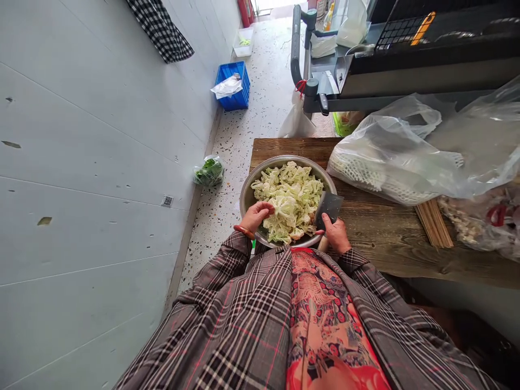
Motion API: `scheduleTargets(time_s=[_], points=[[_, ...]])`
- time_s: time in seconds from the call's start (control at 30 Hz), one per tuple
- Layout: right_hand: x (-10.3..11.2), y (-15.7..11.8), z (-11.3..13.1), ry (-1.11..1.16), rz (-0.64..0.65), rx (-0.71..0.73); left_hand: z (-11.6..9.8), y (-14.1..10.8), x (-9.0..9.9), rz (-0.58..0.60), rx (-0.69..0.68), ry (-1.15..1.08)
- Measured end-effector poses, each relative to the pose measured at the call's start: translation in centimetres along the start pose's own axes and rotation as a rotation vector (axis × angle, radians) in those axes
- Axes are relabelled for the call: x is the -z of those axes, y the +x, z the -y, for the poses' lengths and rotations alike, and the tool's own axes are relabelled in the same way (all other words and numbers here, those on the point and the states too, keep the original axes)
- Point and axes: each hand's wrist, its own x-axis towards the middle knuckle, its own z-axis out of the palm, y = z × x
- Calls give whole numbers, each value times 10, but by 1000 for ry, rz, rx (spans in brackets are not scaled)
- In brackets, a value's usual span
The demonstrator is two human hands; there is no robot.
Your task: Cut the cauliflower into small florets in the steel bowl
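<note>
A wide metal bowl (246,187) heaped with pale cauliflower pieces (298,181) stands on the wooden table in front of my body. My left hand (255,216), with a reddish-brown bangle at its wrist, pinches a cauliflower floret (283,208) by its edge over the left part of the heap. In my right hand (337,234), at the bowl's right rim, is a cleaver (330,206) with a dark, wide blade. The thumb lies against the blade, which points away from me; most of the handle is hidden by the fingers.
Clear plastic bags (390,146) with white netting lie right of the bowl on the table (365,233), beside a bundle of wooden sticks (434,223). A metal cart (311,89) stands behind. On the floor at left are bagged greens (209,171) and a blue crate (238,97).
</note>
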Motion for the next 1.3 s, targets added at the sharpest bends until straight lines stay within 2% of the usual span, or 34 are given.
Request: scheduleTargets(time_s=[0.17,0.4,0.5,0.6,0.7,0.77,0.87,0.93,1.0,1.07,1.13,1.2,1.23,1.3], points=[[1,0,-1,-13,-4,-3,18,8,-8,-57,-49,42],[0,-1,-3,-8,7,15,19,11,-29,-244,-102,480],[-2,0,4,-65,27,105,20,16,-35,-302,-124,532],[-3,3,16,-168,74,232,18,18,-30,-290,-60,311],[-3,11,25,-167,168,186,11,14,-18,-254,34,-128],[-2,17,26,-154,187,166,3,7,-11,-229,49,-341],[2,22,24,-236,83,294,-9,-6,-8,-164,35,-493],[5,19,27,-319,-8,419,-16,-12,-12,-125,26,-549],[5,11,36,-348,-42,513,-22,-16,-20,-121,18,-574],[1,-2,52,-269,34,528,-27,-19,-31,-127,5,-544],[-7,-14,69,-79,256,434,-33,-21,-43,-93,-29,-472],[-17,-23,82,91,472,332,-39,-23,-55,-11,-78,-389],[-22,-26,85,167,539,299,-42,-25,-60,30,-102,-346],[-29,-29,86,271,584,243,-46,-27,-67,57,-154,-228]])
